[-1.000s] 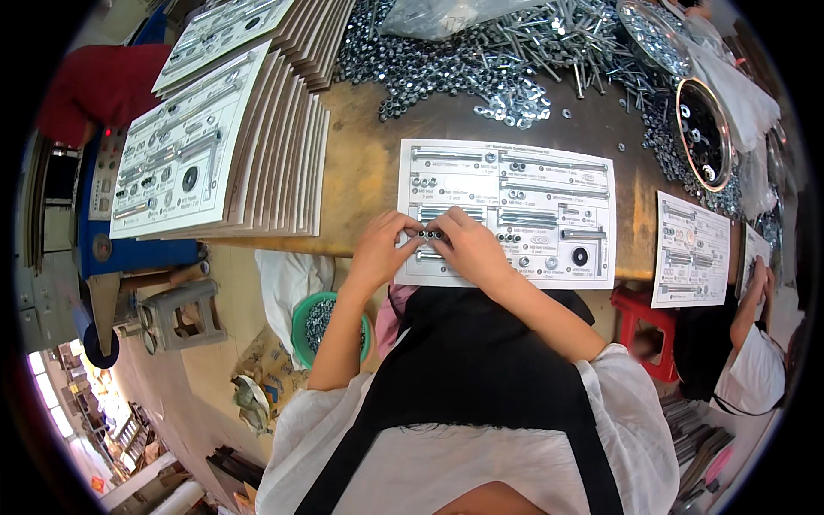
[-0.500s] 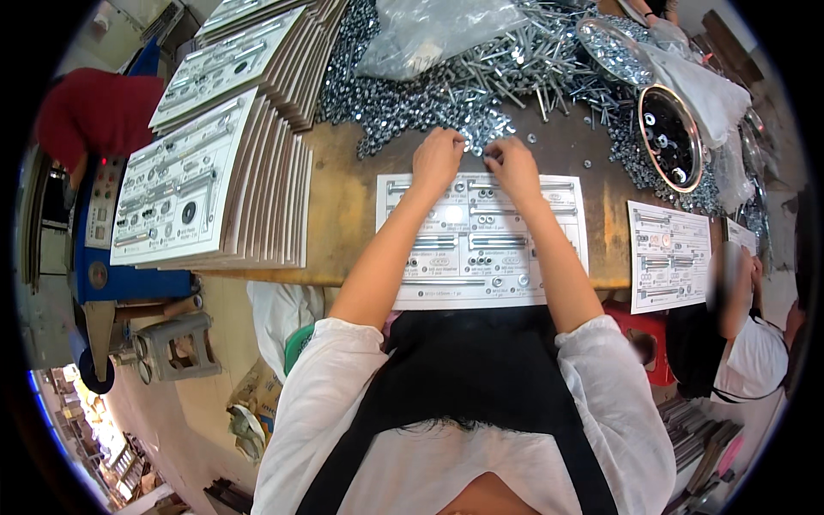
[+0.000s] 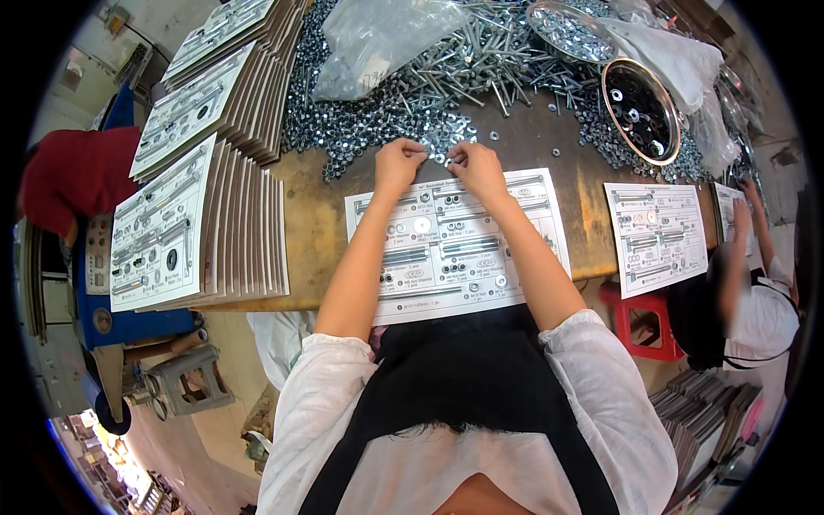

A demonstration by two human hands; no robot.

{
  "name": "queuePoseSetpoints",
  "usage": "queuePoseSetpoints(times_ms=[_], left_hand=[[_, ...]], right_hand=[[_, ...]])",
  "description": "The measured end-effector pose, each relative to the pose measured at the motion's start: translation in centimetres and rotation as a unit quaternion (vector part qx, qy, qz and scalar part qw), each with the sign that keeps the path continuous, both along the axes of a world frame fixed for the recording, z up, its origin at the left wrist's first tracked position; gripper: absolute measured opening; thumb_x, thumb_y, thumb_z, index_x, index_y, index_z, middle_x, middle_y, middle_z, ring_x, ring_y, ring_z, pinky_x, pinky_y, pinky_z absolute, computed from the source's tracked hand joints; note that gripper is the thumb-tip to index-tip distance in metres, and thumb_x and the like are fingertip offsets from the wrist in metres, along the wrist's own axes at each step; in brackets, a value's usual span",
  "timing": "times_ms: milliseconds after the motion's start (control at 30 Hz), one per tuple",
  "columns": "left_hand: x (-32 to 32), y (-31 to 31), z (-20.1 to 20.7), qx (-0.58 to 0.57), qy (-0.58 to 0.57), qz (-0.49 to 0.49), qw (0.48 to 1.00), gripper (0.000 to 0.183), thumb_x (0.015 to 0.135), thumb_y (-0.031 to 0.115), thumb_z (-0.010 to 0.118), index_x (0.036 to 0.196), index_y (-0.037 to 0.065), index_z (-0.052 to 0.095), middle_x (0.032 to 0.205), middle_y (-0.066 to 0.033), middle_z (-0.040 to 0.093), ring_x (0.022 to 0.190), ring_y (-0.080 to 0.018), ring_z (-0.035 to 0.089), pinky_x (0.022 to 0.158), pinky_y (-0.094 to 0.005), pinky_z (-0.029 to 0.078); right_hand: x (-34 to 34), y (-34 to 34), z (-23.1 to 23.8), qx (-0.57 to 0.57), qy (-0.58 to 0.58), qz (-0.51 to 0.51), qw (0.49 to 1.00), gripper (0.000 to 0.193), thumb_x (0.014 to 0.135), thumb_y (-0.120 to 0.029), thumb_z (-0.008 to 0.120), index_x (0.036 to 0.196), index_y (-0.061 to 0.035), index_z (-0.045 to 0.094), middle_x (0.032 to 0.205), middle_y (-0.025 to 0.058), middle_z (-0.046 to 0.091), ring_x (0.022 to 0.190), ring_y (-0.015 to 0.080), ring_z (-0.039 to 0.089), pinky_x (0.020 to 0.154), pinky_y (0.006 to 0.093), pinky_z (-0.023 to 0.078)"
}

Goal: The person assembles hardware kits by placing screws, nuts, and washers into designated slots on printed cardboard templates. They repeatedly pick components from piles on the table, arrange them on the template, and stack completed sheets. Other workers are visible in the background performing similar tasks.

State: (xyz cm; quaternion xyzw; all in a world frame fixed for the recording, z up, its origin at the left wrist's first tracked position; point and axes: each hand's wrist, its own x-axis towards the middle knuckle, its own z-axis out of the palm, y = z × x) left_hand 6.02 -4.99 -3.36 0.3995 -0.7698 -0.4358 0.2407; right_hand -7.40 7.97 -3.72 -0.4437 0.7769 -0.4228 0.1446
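My left hand (image 3: 401,165) and my right hand (image 3: 478,170) reach past the far edge of a printed card (image 3: 408,307) to the near rim of a heap of small metal parts. Both hands have thumb and fingers pinched together; anything between the fingertips is too small to make out. Shiny washers (image 3: 439,158) lie on the table between the two hands. On the card, bolts, nuts and washers appear in labelled spaces, among them a large pale washer (image 3: 421,224). My forearms cover parts of the card.
Stacked cards (image 3: 163,232) stand on the left. Behind my hands spread nuts (image 3: 343,129), bolts (image 3: 506,64) and a plastic bag (image 3: 378,51). A bowl of dark washers (image 3: 639,112) and another card (image 3: 657,232) are at right, where another person (image 3: 747,318) works.
The view has turned slightly, so the table contents sit further left and tilted. My hands stay at the heap's near edge, fingers still pinched. The other person's arms at right now reach forward.
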Motion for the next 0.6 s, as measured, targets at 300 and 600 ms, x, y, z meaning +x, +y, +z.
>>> queuePoseSetpoints(times_ms=[300, 600], left_hand=[[1.7, -1.6, 0.2, 0.157, 0.046, 0.026, 0.986, 0.017, 0.083, 0.005, 0.073, 0.099, 0.001, 0.076, 0.079, -0.0047, 0.074, 0.064, -0.0077, 0.065, 0.058, -0.0219, 0.049], [1.5, 0.7, 3.5, 0.274, 0.014, -0.211, 0.938, 0.028, 0.086, 0.002, 0.067, 0.114, -0.001, 0.063, 0.084, -0.0021, 0.069, 0.069, -0.008, 0.06, 0.059, -0.0231, 0.047]], right_hand=[[0.4, -0.2, 0.9, -0.01, -0.109, -0.019, 0.994, 0.013, 0.078, -0.008, 0.076, 0.09, -0.0048, 0.073, 0.079, 0.0081, 0.073, 0.074, 0.0204, 0.07, 0.071, 0.033, 0.054], [-1.5, 0.5, -0.1, -0.022, -0.247, 0.082, 0.965, 0.021, 0.081, -0.009, 0.074, 0.1, -0.0022, 0.067, 0.083, 0.0043, 0.071, 0.075, 0.0106, 0.065, 0.072, 0.0259, 0.051]])
